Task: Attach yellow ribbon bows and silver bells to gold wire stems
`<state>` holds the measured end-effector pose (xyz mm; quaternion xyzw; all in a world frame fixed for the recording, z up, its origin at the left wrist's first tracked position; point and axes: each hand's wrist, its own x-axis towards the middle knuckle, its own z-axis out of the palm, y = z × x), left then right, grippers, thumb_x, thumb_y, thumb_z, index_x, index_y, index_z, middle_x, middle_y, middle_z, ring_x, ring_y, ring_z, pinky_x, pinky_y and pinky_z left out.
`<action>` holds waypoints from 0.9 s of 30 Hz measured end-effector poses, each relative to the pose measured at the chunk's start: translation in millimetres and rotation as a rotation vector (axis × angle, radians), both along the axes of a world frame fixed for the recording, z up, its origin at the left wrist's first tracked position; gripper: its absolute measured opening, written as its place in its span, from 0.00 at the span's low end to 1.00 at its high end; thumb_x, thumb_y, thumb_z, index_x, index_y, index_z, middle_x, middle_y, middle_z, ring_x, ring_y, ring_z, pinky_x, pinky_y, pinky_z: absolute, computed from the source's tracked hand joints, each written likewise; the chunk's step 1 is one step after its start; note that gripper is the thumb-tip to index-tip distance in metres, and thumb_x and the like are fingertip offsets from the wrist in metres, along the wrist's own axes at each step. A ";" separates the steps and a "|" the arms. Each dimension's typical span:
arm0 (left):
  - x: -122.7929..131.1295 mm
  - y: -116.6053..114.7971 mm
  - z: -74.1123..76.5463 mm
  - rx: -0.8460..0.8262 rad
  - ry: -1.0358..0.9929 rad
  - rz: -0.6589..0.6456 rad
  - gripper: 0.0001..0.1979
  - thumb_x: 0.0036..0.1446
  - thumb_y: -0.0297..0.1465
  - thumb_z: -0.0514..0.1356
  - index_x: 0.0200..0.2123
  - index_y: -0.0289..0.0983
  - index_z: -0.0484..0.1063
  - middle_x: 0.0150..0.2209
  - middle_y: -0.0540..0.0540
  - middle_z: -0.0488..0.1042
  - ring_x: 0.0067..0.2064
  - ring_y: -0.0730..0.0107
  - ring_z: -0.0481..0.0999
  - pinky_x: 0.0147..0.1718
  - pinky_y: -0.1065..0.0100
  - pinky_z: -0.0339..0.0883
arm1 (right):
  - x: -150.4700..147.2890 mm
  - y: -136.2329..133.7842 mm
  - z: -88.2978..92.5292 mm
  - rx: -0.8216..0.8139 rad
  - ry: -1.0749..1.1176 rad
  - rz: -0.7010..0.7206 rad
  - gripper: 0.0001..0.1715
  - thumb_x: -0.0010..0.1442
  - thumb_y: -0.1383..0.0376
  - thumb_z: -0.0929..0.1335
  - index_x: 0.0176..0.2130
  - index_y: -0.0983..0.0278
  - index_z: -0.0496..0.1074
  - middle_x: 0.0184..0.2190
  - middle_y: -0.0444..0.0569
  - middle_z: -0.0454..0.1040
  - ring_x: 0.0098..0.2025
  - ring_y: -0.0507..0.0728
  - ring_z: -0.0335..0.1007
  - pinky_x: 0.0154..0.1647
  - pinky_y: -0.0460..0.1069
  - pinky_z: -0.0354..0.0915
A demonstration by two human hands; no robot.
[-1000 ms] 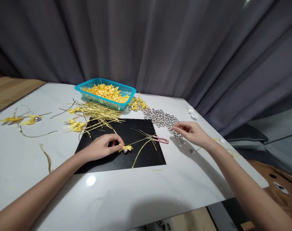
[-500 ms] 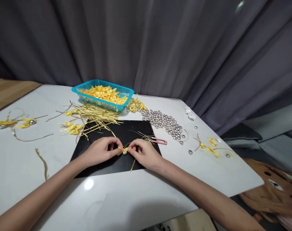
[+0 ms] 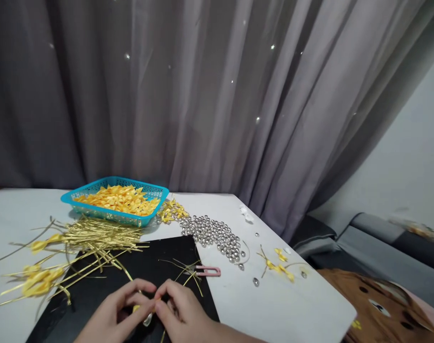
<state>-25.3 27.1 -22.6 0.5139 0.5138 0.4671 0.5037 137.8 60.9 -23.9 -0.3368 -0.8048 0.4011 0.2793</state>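
Observation:
My left hand (image 3: 122, 309) and my right hand (image 3: 186, 312) meet fingertip to fingertip above the black mat (image 3: 166, 250), both pinched closed. Between them is a small yellow ribbon bow (image 3: 136, 308), mostly covered by the fingers. A shiny silver bead (image 3: 147, 320) hangs just under the left fingertips. A thin gold twist tie (image 3: 163, 335) sticks out below the right hand. Beyond the hands, a pile of gold twist ties (image 3: 98, 233) overlaps the mat's far edge.
A blue basket (image 3: 145, 220) of yellow bows stands at the back. Silver beads (image 3: 213, 232) are heaped right of it. A pink-handled tool (image 3: 207, 271) lies at the mat's right edge. Finished-looking bows lie left (image 3: 41, 282) and right (image 3: 279, 268) on the white table (image 3: 291, 305).
The view has tilted up and shifted right, so table and hands sit lower in the picture. My hands have come closer together around the bow, fingertips now touching.

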 end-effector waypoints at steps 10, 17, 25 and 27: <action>8.6 0.4 -12.2 -0.221 -0.244 0.048 0.30 0.29 0.54 0.69 0.30 0.37 0.72 0.20 0.45 0.77 0.25 0.63 0.75 0.25 0.68 0.61 | 4.5 -5.2 12.4 0.022 0.037 0.049 0.13 0.58 0.57 0.64 0.31 0.64 0.61 0.22 0.40 0.58 0.21 0.46 0.50 0.20 0.42 0.49; 15.6 -5.9 -4.2 -0.185 -0.334 0.284 0.25 0.26 0.46 0.73 0.27 0.39 0.70 0.20 0.48 0.78 0.30 0.58 0.79 0.31 0.66 0.70 | -3.0 -9.1 4.6 -0.590 0.256 -0.042 0.35 0.49 0.37 0.68 0.35 0.63 0.57 0.16 0.32 0.55 0.11 0.43 0.46 0.10 0.39 0.46; 25.8 -14.2 -13.0 -0.029 -0.387 0.397 0.22 0.35 0.46 0.71 0.26 0.39 0.68 0.23 0.50 0.77 0.31 0.64 0.78 0.31 0.70 0.71 | -8.3 -12.5 -1.7 -0.847 0.447 -0.028 0.41 0.36 0.43 0.77 0.35 0.64 0.56 0.30 0.39 0.67 0.11 0.42 0.58 0.10 0.40 0.58; 22.5 -11.9 -12.1 0.005 -0.336 0.363 0.19 0.37 0.45 0.70 0.25 0.39 0.68 0.24 0.49 0.77 0.31 0.65 0.77 0.31 0.70 0.71 | -7.0 -10.9 1.3 -0.822 0.428 -0.101 0.39 0.38 0.43 0.76 0.36 0.65 0.58 0.25 0.37 0.66 0.11 0.42 0.55 0.10 0.40 0.58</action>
